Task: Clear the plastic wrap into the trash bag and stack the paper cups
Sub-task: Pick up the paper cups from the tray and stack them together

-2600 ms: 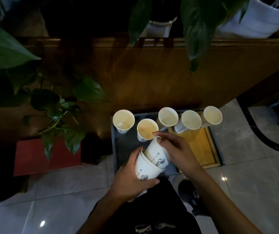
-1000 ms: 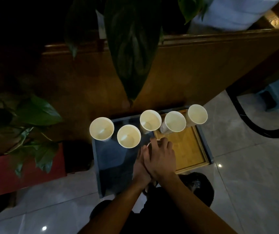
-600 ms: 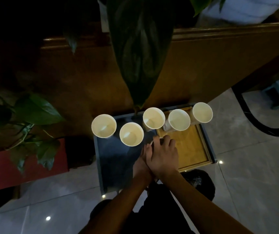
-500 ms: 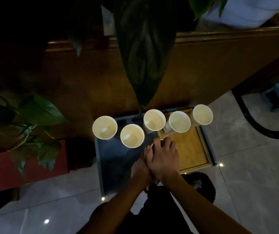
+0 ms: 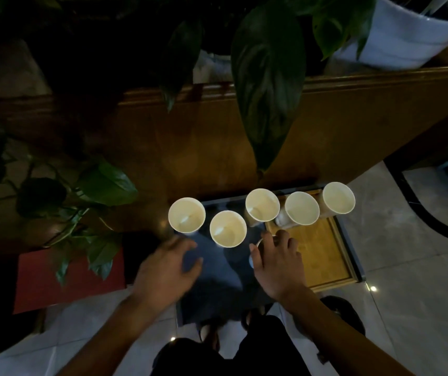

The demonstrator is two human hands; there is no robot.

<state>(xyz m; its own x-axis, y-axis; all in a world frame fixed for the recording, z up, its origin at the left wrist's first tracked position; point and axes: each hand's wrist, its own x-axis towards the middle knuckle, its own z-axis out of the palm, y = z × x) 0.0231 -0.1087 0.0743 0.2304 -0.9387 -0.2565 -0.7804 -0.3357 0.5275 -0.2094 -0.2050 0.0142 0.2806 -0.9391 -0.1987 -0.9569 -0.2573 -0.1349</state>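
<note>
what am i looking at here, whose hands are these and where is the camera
The camera sits on a person's head, looking down, so the two bare arms reaching up from the bottom are their own. There is no robot.

Five open white paper cups stand in a rough row at the far edge of a low dark glass table; the leftmost cup and rightmost cup mark the ends. A yellow wooden tray lies on the table's right part.

The right hand covers a stack of white paper cups, mostly hidden under it. The left hand hovers open, holding nothing. Green plant leaves hang overhead.
</note>
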